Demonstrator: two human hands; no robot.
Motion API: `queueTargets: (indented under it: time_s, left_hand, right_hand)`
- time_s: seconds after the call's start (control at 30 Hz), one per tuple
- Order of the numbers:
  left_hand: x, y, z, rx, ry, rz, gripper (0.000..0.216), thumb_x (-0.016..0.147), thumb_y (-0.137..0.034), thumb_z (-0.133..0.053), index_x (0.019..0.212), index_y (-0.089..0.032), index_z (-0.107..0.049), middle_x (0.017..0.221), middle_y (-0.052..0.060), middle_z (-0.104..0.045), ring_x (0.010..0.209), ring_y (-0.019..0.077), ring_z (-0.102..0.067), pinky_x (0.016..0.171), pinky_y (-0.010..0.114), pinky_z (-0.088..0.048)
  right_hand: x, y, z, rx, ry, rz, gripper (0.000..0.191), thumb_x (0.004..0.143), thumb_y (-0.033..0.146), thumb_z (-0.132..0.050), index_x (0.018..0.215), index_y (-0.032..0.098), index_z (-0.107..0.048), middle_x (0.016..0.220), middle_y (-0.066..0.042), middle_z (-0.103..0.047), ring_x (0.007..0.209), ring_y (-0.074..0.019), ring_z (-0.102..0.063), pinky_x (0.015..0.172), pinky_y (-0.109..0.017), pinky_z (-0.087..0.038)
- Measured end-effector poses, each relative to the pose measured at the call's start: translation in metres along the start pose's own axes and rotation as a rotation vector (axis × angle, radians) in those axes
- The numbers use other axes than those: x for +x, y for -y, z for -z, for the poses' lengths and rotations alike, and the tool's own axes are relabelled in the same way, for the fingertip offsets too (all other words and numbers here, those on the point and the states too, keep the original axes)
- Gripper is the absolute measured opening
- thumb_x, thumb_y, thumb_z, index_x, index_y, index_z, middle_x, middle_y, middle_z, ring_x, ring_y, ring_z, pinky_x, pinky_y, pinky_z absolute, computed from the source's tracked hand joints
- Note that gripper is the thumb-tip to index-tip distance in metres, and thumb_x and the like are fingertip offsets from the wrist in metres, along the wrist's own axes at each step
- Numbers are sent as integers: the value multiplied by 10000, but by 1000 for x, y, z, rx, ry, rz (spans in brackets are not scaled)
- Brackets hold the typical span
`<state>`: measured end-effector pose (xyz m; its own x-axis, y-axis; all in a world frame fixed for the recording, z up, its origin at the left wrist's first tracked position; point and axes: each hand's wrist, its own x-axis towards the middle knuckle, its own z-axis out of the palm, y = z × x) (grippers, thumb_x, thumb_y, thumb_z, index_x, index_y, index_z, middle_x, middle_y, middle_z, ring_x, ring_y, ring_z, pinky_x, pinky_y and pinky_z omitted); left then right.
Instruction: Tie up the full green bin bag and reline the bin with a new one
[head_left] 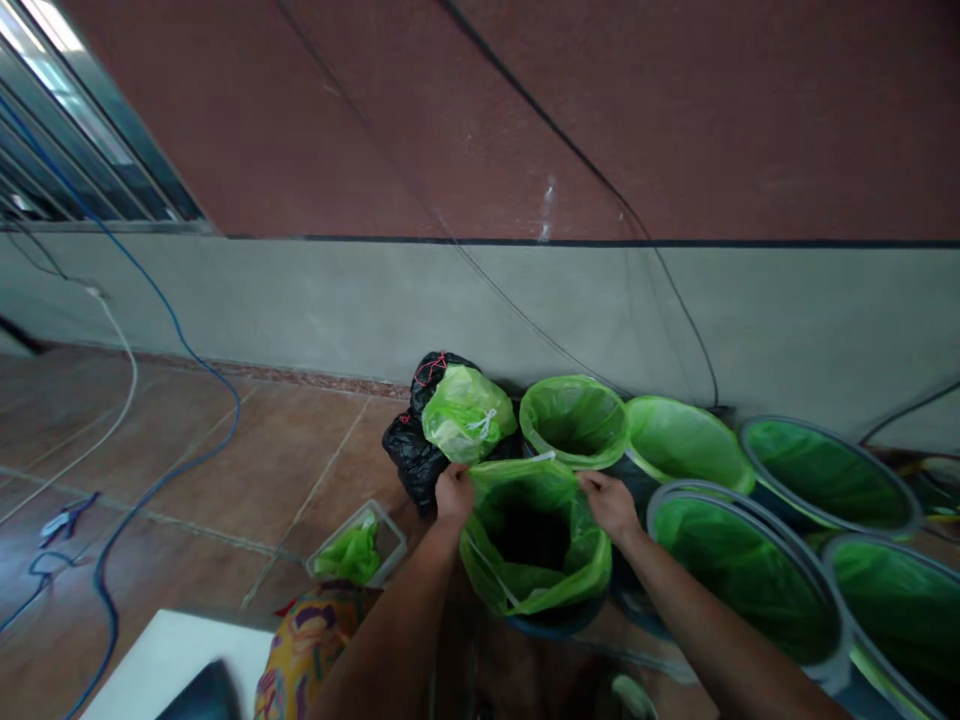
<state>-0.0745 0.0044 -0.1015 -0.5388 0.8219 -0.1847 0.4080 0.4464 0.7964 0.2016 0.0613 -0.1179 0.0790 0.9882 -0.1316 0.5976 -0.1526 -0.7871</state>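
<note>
A green bin bag point(592, 570) lines the dark bin point(559, 622) in front of me, its mouth spread wide and folded over the rim. My left hand point(454, 495) grips the bag's edge at the left side. On the opposite side, my right hand point(611, 505) has its fingers closed on the same edge. A white drawstring shows at the far rim and along the near left. The inside of the bin is dark, and the bottom cannot be made out.
Several bag-lined bins, including a grey-rimmed bin point(660, 505), stand to the right. Left are a tied green bag point(457, 405), a black bag point(412, 450) and a clear tub point(394, 550) holding green plastic. A blue cable point(142, 500) crosses the tiled floor; a wall runs behind.
</note>
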Motion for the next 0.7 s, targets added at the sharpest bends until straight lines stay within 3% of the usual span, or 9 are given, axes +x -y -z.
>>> queueTargets:
  time_s: [0.1, 0.27, 0.37, 0.5, 0.6, 0.7]
  left_hand:
    - [-12, -3, 18, 48, -27, -36, 282, 768, -46, -471, 856, -152, -717, 893, 60, -722, 894, 190, -647, 859, 266, -458]
    - [-30, -1, 39, 177, -68, -33, 252, 778, -68, -477, 857, -190, -682, 838, 39, -703, 848, 192, -638, 819, 272, -449]
    - [-33, -3, 45, 269, -73, -46, 245, 797, -97, -497, 948, -199, -660, 907, 56, -707, 875, 203, -643, 817, 277, -443]
    - [-30, -15, 55, 483, -21, -150, 253, 843, -150, -483, 1027, -202, -648, 1051, 97, -688, 945, 219, -649, 825, 283, -444]
    - [-23, -26, 65, 680, 15, -227, 265, 880, -195, -442, 1055, -183, -640, 1074, 135, -673, 941, 243, -662, 806, 310, -462]
    - [-16, -32, 72, 717, 44, -241, 239, 875, -222, -462, 1004, -165, -654, 1028, 159, -681, 962, 285, -662, 814, 347, -470]
  right_hand:
    - [-8, -5, 18, -71, 10, 38, 207, 758, 249, -550, 841, 229, -739, 885, -29, -746, 847, -211, -660, 821, -309, -463]
    - [-21, -14, 34, -49, 56, -83, 317, 621, 202, -680, 934, 163, -714, 755, -43, -713, 706, -197, -649, 677, -292, -480]
    - [-31, -10, 34, -175, 126, -44, 253, 519, 106, -710, 763, 173, -717, 677, -25, -683, 672, -192, -623, 649, -287, -457]
    - [-33, 3, 47, -316, 116, -3, 180, 541, 16, -594, 521, 190, -636, 544, -21, -604, 666, -205, -613, 661, -296, -420]
    - [-28, 11, 67, -398, 68, 11, 181, 572, 29, -571, 555, 191, -651, 579, -43, -621, 699, -212, -618, 668, -294, -406]
    - [-28, 12, 83, -456, 50, 4, 142, 598, 72, -589, 571, 185, -671, 607, -62, -640, 672, -207, -605, 627, -291, -387]
